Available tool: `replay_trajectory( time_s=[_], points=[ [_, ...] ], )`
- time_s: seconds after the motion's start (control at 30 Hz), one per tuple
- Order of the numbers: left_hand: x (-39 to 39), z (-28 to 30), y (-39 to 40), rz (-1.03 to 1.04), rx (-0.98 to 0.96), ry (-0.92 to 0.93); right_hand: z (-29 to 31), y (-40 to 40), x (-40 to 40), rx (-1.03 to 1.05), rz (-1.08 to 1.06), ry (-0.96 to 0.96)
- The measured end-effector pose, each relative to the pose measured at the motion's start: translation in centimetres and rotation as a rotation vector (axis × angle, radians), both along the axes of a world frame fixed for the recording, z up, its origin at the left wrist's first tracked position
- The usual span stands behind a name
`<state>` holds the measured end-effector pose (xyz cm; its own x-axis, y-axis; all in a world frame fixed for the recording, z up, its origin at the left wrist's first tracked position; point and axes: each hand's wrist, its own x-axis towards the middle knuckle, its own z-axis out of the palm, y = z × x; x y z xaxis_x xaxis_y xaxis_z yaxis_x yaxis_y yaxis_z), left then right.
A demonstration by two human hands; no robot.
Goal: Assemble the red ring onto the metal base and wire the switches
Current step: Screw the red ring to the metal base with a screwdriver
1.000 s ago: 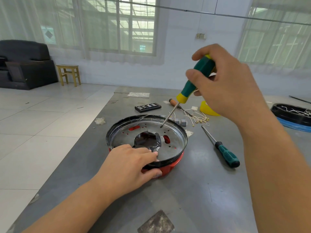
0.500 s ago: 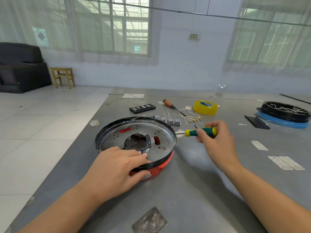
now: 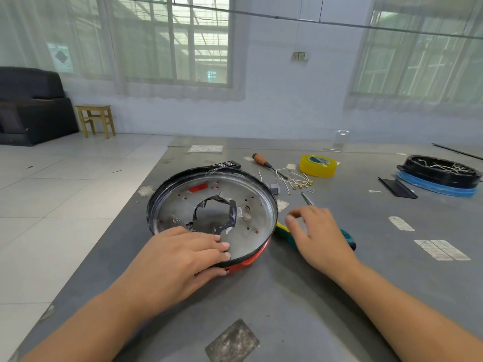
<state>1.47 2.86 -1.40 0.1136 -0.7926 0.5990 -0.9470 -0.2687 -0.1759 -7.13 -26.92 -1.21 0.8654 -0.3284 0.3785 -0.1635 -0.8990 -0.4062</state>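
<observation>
The round metal base point(image 3: 261, 205) with a black rim and a torn black centre hole sits on the red ring point(image 3: 251, 259), tilted up at its far side. My left hand point(image 3: 177, 259) holds the near rim, fingers flat on the metal and thumb against the red ring. My right hand point(image 3: 318, 236) hovers with relaxed fingers over a green-handled screwdriver point(image 3: 283, 232) lying on the table just right of the base. Small grey switches point(image 3: 274, 188) and white wires with brass terminals point(image 3: 295, 180) lie behind the base.
On the grey table: a yellow tape roll point(image 3: 317, 165), an orange-handled screwdriver point(image 3: 260, 159), a black switch panel point(image 3: 227, 164), a second screwdriver's shaft point(image 3: 307, 199), a black ring on a blue one point(image 3: 439, 173) far right, a clear glass point(image 3: 341, 139). The table's left edge drops to tiled floor.
My right hand came down from above the base, laid the green screwdriver on the table beside it and let go. My left hand kept its hold on the rim.
</observation>
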Motion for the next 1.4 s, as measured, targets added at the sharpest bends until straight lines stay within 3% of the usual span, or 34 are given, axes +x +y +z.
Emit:
replay_trajectory(
  time_s=[0.13, 0.33, 0.47, 0.53, 0.6, 0.73, 0.8, 0.87, 0.97, 1.1, 1.27, 1.4],
  points=[
    [0.5, -0.1, 0.1, -0.031, -0.042, -0.074, 2.4, 1.1, 0.6, 0.313, -0.012, -0.115],
    [1.6, 0.2, 1.2, 0.001, -0.111, -0.184, 5.3, 1.5, 2.1, 1.037, 0.185, 0.088],
    [1.8, -0.5, 1.4, 0.201, -0.338, -0.075, 5.3, 3.2, 2.9, 1.19, 0.149, -0.058],
    [1.6, -0.7, 0.9, 0.337, -0.54, 0.17, 4.5, 4.8, 3.3, 1.251, 0.133, -0.111],
    [1.0, -0.8, 0.3, 0.325, -0.768, 0.557, 3.4, 7.1, 3.7, 1.361, 0.166, -0.14],
    [-0.5, -1.1, -1.9, -0.035, -1.203, 1.485, 1.2, 11.2, 5.0, 1.599, 0.172, -0.27],
    [-1.2, -1.6, -3.3, -0.266, -1.169, 1.733, 0.2, 12.7, 5.7, 1.616, 0.196, -0.333],
    [-1.4, -1.8, -4.9, -0.338, -1.151, 1.8, -0.6, 13.8, 6.1, 1.601, 0.196, -0.359],
    [0.4, -1.4, -6.1, -0.231, -1.285, 1.855, -1.1, 14.1, 6.5, 1.592, 0.248, -0.335],
    [3.5, -1.0, -6.2, -0.05, -1.422, 1.856, -0.8, 12.0, 6.8, 1.469, 0.311, -0.158],
    [5.0, -1.5, -5.4, -0.069, -1.409, 1.86, -0.9, 9.5, 7.9, 1.33, 0.183, -0.016],
    [5.1, -1.7, -4.6, -0.105, -1.391, 1.857, -1.6, 9.1, 8.2, 1.276, 0.208, 0.007]
  ],
)
